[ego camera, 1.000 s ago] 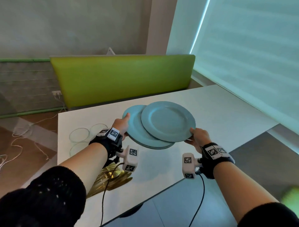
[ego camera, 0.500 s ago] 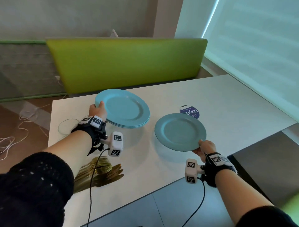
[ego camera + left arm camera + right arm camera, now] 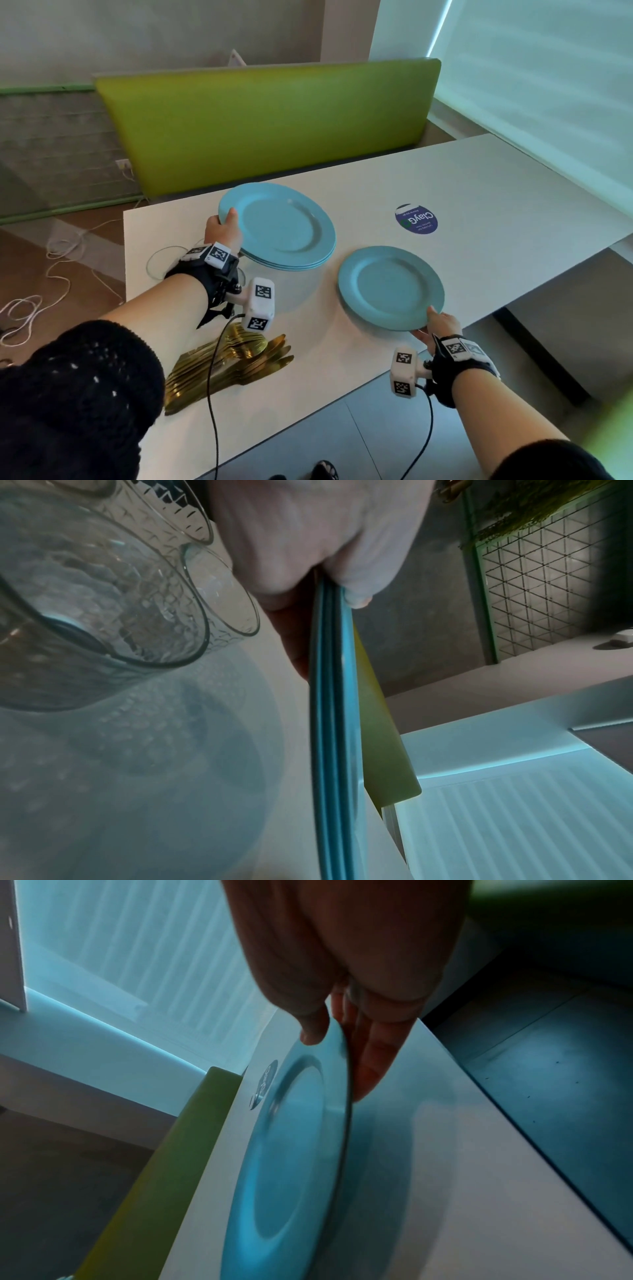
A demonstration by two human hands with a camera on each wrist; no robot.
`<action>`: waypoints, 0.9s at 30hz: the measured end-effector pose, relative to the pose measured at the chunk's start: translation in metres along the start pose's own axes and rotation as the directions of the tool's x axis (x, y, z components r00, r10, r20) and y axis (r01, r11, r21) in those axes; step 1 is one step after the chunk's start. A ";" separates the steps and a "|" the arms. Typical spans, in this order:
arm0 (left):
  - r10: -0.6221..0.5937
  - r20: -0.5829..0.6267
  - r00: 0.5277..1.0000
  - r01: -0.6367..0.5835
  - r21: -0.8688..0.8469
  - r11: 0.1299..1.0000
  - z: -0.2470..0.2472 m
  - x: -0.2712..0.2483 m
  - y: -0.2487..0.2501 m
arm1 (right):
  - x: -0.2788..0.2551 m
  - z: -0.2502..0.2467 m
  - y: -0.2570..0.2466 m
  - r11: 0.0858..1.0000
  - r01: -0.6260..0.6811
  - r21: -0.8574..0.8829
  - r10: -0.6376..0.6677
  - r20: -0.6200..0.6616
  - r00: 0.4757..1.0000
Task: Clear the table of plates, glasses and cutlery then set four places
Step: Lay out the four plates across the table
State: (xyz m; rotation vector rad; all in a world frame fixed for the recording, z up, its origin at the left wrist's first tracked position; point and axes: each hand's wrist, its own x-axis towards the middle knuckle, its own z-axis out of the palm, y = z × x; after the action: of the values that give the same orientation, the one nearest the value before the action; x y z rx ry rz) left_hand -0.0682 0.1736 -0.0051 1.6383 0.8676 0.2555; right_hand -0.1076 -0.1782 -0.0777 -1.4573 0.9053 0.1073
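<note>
My left hand (image 3: 222, 229) grips the rim of a stack of blue plates (image 3: 281, 228), held a little above the white table (image 3: 479, 178); in the left wrist view the stack (image 3: 330, 696) shows three edges under my thumb. My right hand (image 3: 435, 325) pinches the near rim of a single blue plate (image 3: 390, 286), low over the table near its front edge, thumb on top and fingers beneath (image 3: 373, 1053). A pile of gold cutlery (image 3: 233, 363) lies at the front left. Clear glasses (image 3: 103, 601) stand under my left wrist.
A green bench back (image 3: 267, 120) runs along the table's far side. A round blue sticker (image 3: 416, 219) marks the tabletop behind the single plate. A window blind (image 3: 548, 68) is at the right. Cables (image 3: 51, 260) lie on the floor at left.
The single plate came off the stack and travelled right and down toward the table in my right hand. My left hand carried the stack leftward, apart from it.
</note>
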 end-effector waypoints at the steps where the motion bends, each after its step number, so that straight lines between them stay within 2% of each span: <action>1: 0.006 0.005 1.000 -0.006 0.008 1.000 -0.001 0.000 -0.001 | -0.001 0.000 0.002 1.000 -0.013 0.000 0.013 -0.001 1.000; 14: 0.020 0.092 0.996 -0.018 -0.028 0.999 0.003 0.001 -0.006 | -0.008 0.005 0.017 0.948 -0.058 -0.314 0.060 -0.004 0.998; 20: 0.016 0.155 0.988 0.000 -0.103 0.995 0.009 -0.005 0.000 | -0.023 0.000 -0.007 0.829 0.007 -0.559 -0.010 -0.002 1.000; 23: 0.031 0.224 0.974 -0.002 -0.127 0.992 0.020 -0.008 0.008 | -0.027 0.000 -0.036 0.827 0.081 -0.556 -0.083 0.020 0.996; 27: 0.056 0.307 0.950 -0.013 -0.141 0.990 0.045 -0.019 0.025 | -0.041 0.008 -0.081 0.891 0.183 -0.416 -0.170 0.069 0.983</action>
State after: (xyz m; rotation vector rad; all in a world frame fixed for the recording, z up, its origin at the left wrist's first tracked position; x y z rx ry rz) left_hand -0.0449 0.1262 0.0109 1.5147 0.5691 0.0749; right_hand -0.0850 -0.1665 0.0095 -1.9303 0.7459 0.1985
